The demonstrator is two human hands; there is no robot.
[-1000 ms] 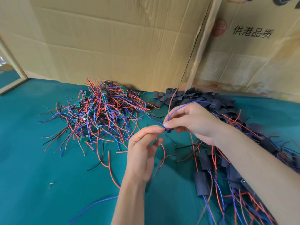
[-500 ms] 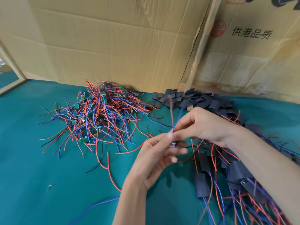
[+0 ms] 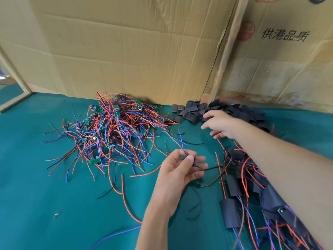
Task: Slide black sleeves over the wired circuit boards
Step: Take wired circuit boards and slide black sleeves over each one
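My left hand point(image 3: 181, 170) pinches the blue and red wires of one wired circuit board point(image 3: 182, 141) between thumb and fingers; the board itself is hidden in the hand. My right hand point(image 3: 219, 123) reaches with spread fingers onto the pile of loose black sleeves point(image 3: 194, 112) at the back, holding nothing. A tangled heap of unsleeved green boards with red, blue and black wires point(image 3: 115, 129) lies to the left. Boards with black sleeves on them point(image 3: 231, 212) lie at the right, partly under my right forearm.
Everything lies on a teal cloth table point(image 3: 45, 195). Cardboard walls point(image 3: 135, 51) stand close behind the piles, with a wooden strip point(image 3: 225, 51) between them. Loose red, blue and black wires point(image 3: 124, 195) trail across the cloth near my left wrist.
My right hand has let go of the wires and moved back and right to the sleeve pile. My left hand keeps the wires and has dropped slightly toward me.
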